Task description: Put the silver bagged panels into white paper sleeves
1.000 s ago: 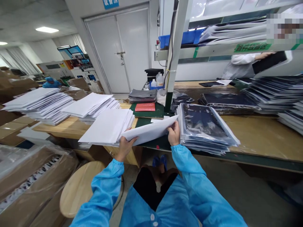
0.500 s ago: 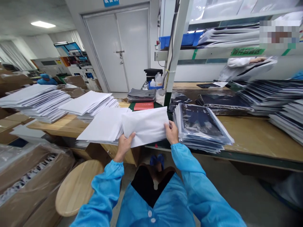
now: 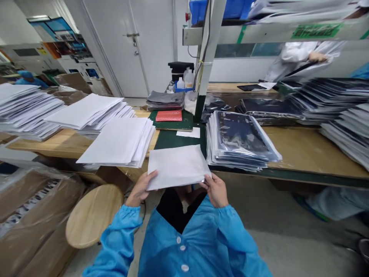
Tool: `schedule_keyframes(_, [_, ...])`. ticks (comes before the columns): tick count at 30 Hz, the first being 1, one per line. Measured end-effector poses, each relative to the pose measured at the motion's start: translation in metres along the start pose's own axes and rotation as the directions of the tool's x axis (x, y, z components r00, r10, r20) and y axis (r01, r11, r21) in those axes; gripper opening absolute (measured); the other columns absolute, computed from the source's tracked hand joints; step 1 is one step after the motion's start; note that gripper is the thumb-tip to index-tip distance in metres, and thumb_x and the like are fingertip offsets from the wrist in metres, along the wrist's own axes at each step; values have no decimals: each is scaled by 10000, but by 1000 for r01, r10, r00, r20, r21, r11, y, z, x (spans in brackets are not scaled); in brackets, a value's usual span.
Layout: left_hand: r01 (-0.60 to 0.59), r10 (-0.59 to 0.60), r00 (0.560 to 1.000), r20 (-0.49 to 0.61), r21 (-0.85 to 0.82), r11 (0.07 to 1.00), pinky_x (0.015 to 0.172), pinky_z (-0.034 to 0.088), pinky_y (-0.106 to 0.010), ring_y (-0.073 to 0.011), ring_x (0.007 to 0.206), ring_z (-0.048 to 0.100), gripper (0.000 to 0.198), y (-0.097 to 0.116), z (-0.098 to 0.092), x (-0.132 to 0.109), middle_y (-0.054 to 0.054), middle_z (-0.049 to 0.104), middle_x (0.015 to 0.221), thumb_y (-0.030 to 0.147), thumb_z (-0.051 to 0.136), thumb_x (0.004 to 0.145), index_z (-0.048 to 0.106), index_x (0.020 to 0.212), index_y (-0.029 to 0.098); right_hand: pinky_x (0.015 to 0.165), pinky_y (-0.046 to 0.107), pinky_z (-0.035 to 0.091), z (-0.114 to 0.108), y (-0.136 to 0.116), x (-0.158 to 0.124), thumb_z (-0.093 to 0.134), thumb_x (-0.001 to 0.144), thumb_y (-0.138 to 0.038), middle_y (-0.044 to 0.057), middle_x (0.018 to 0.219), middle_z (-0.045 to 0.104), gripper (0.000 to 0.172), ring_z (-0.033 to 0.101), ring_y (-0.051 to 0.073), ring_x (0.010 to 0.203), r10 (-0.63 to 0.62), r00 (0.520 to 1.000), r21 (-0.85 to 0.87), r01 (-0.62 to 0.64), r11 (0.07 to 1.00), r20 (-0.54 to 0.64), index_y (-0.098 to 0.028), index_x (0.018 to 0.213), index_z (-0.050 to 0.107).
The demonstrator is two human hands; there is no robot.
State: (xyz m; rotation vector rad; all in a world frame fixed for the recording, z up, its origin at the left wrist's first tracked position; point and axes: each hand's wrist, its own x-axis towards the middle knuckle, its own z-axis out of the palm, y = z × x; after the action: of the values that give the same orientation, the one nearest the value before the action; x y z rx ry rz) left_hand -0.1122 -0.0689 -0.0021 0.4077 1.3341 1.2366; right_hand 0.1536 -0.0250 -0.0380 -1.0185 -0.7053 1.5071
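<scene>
My left hand [image 3: 140, 188] and my right hand [image 3: 216, 189] hold a white paper envelope [image 3: 177, 167] by its near corners, just over the table's front edge. Its far edge lies above a green table mat [image 3: 180, 143]. Nearest my left hand is a squared stack of white envelopes [image 3: 118, 141]. To the right of my right hand lies a tall stack of dark panels in clear sleeves [image 3: 239, 140], not touching it.
More white stacks [image 3: 86, 111] lie on the wooden table to the left. A red pad [image 3: 168, 115] and grey packets [image 3: 165, 100] sit beyond. A round wooden stool [image 3: 93, 215] and plastic-wrapped cartons [image 3: 37, 200] stand below left. A co-worker in a white coat [image 3: 302, 57] stands at the far right.
The envelope has dropped from a raised tilt to nearly flat, and both hands have come closer to my body. The whole scene has shifted up and left in view.
</scene>
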Motion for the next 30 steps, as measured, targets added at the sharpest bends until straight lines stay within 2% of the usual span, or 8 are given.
schedule_keyframes(4, [-16,13,997,72,43,999,327,418,-212,-129,413,553,374,-12,-2,-13,-27,638,590,361,846,659,622,831,116,287,220,471,3,14,-3,840,573,-633,-58,446,584,522,557,141,339,-36,979,-13,34,999,-198,-192,741,618])
schedule_keyframes(7, [-12,8,997,75,53,999,323,424,-208,-127,398,559,416,-18,1,-16,-31,647,603,424,839,655,621,837,121,359,251,552,13,22,-15,767,645,-696,10,686,719,594,691,196,522,122,992,95,-120,988,-23,-200,941,626])
schedule_keyframes(10, [-4,-10,992,128,111,994,326,430,-196,-129,395,574,494,-24,0,-20,-53,667,618,463,872,589,635,834,105,420,252,589,21,26,-25,844,654,-557,55,792,749,536,722,210,610,227,966,45,-234,971,120,-179,980,650])
schedule_keyframes(19, [-85,-2,944,329,250,965,292,393,-207,-178,359,587,505,-14,-8,-65,-112,681,567,567,783,658,632,796,106,567,329,631,19,18,-34,878,667,-386,24,912,748,312,672,180,658,130,946,110,-169,979,295,-213,862,706])
schedule_keyframes(22, [-126,78,968,238,193,973,267,363,-217,-176,322,552,506,-4,-4,-83,-98,645,498,596,776,622,617,702,121,655,382,617,26,5,-36,865,677,-368,32,889,742,310,691,223,744,113,900,102,-171,980,421,-234,909,710])
schedule_keyframes(25, [-221,216,975,49,115,969,254,341,-216,-156,293,513,467,18,-3,-95,-67,613,455,567,771,615,588,652,139,695,399,586,34,-10,-39,843,693,-374,83,1061,727,537,688,261,870,101,795,55,-166,985,598,-265,1183,651])
schedule_keyframes(27, [-366,371,920,-127,60,929,260,331,-200,-134,294,499,410,40,-5,-97,-33,613,463,513,758,644,582,692,146,719,395,567,37,-15,-40,810,733,-404,120,1160,699,598,675,262,907,119,736,-14,-147,989,667,-261,1276,605])
schedule_keyframes(30, [-563,528,779,-338,-4,827,289,335,-175,-107,328,508,334,78,-9,-85,7,629,509,429,741,687,578,787,155,725,377,548,38,-13,-42,763,791,-424,128,1089,715,485,664,243,871,148,720,-119,-91,989,678,-228,1219,650])
